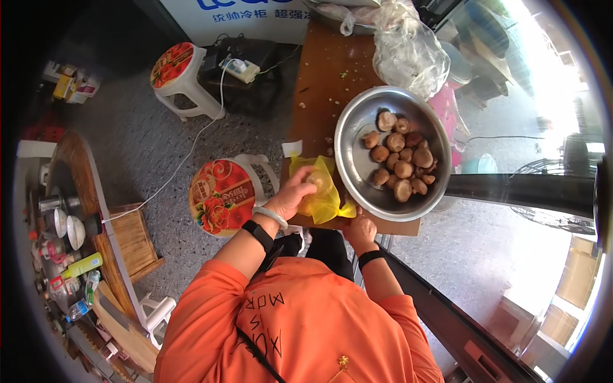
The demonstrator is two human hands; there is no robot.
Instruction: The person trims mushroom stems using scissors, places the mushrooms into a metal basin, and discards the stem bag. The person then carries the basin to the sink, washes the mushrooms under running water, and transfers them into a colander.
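A yellow mesh bag (pixel 322 203) lies at the near edge of the brown table, its right end gathered into a knot-like bunch. My left hand (pixel 295 193) is closed at the bag's left side, fingers partly hidden by the mesh. A pale round shape, perhaps a mushroom, shows faintly through the netting by those fingertips. At the gathered end, my right hand (pixel 361 230) is closed with its fingers against the yellow mesh. Just beyond it stands a steel bowl (pixel 353 121) with several brown mushrooms (pixel 402 169) inside.
Clear plastic bags (pixel 408 54) lie behind the bowl on the brown table (pixel 313 96), which has small crumbs on it. Two plastic stools (pixel 223 196) with red flowered tops stand at the left. A white cable (pixel 191 145) crosses the floor. Glass panels rise at the right.
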